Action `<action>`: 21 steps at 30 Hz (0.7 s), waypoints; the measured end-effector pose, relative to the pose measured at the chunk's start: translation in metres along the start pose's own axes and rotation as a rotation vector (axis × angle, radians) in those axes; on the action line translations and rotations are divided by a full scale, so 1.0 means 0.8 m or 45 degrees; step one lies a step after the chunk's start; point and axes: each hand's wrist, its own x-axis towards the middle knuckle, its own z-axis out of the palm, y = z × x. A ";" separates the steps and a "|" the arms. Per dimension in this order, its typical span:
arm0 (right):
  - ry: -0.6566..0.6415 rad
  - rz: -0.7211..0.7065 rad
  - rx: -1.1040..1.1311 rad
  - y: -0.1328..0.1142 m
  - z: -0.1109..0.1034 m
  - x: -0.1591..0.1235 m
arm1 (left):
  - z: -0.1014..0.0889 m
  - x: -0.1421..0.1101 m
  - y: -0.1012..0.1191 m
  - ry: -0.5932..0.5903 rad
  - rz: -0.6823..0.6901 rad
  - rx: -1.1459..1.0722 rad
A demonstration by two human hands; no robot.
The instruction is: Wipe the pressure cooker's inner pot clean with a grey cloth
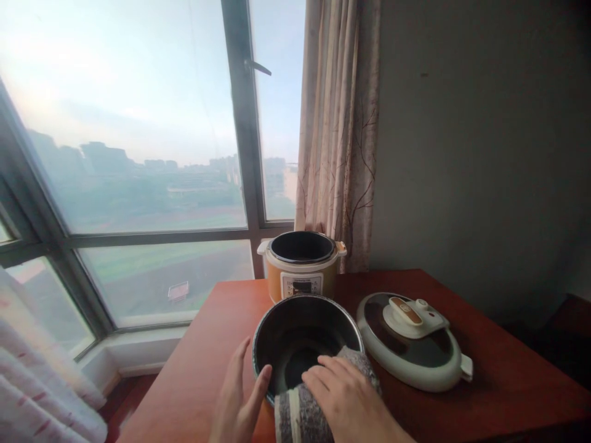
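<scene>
The pot (pixel 307 312) stands mouth up near the front of the table (pixel 184 369), directly before the cooker (pixel 276 280). The left hand (pixel 234 394) is spread at its left rim, thumb apart from fingers, grasping nothing. The right hand (pixel 339 389) lies palm down on the cloth (pixel 299 415), draped over the near right rim; whether its fingers grip cannot be told. Leftward, tabletop runs from the rim to the slanting table edge, leaving room. Rightward, the lid (pixel 429 354) sits just beside the pot, tightening that side. The cooker is near the far edge.
</scene>
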 end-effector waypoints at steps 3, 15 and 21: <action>-0.241 0.043 -0.154 -0.004 0.009 0.010 | 0.010 0.004 -0.010 -0.168 -0.035 -0.137; -0.144 -0.172 -0.446 -0.002 0.021 0.008 | -0.004 0.036 -0.027 -0.500 0.156 -0.006; -0.040 -0.328 -0.390 0.013 0.017 -0.001 | -0.017 0.068 -0.026 -0.710 0.083 -0.070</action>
